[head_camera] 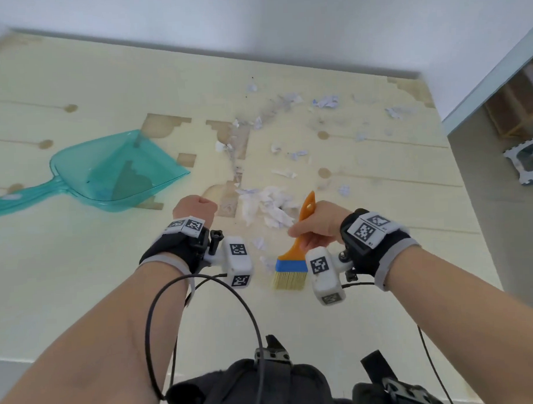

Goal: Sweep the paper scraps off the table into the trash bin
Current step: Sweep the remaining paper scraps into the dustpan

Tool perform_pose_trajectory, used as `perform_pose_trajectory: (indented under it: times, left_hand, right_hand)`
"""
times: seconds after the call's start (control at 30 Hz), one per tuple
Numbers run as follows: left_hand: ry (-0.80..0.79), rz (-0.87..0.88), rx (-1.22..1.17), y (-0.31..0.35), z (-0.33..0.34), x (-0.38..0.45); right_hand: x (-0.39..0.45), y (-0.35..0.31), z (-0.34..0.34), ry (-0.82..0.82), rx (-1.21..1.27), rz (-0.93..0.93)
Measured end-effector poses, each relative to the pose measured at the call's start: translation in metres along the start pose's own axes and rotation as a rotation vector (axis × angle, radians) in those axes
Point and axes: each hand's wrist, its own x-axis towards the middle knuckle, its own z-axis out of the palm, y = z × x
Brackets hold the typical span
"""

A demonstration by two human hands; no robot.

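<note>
Head view, looking down over both forearms onto a pale tabletop [80, 268]. Right hand [320, 222] curled around the orange handle of a small brush [294, 255], blue ferrule and pale bristles pointing toward the wearer, bristle tips at or just above the table surface. Left hand [194, 209] closed in a loose fist, holding nothing, just left of the largest heap of paper scraps [268, 207]. Heap lying between the two hands, just beyond the brush handle. Smaller scraps strewn farther back and to the right across the tabletop, toward the far edge; a few more just beside the brush ferrule. Translucent teal dustpan [113, 174] lying flat on the table well to the left of the heap, mouth facing right, handle running off toward the left edge; pan nearly bare, one small bluish fleck near its rear wall, too blurred to identify. Marker-tagged wrist units [238, 260] with black cables on both wrists. Grey-white object [526, 162] on the floor at right, past the table edge.
</note>
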Motion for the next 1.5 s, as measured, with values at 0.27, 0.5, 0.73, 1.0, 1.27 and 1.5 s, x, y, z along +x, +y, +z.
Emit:
perform_pose_trajectory:
  times: [0.27, 0.5, 0.73, 1.0, 1.27, 1.5]
  left_hand:
    - [0.039, -0.076, -0.033, -0.026, -0.012, -0.006]
    - [0.055, -0.096, -0.032, -0.043, -0.028, -0.008]
    - [0.055, -0.093, -0.016, -0.057, -0.044, -0.005]
    - [0.070, -0.079, -0.087, -0.057, -0.050, 0.000]
    - [0.068, -0.089, -0.090, -0.060, -0.046, 0.008]
    - [0.109, -0.123, -0.122, -0.069, -0.052, 0.006]
  right_hand:
    - [0.009, -0.023, -0.013, 0.337, 0.161, -0.301]
    - [0.002, -0.039, 0.040, -0.032, -0.067, -0.270]
    - [0.014, -0.053, 0.026, 0.279, 0.114, -0.314]
    - [0.018, -0.067, 0.061, 0.091, 0.099, -0.267]
    - [0.025, -0.076, 0.033, 0.323, 0.307, -0.322]
    - [0.025, -0.087, 0.102, -0.055, 0.209, -0.342]
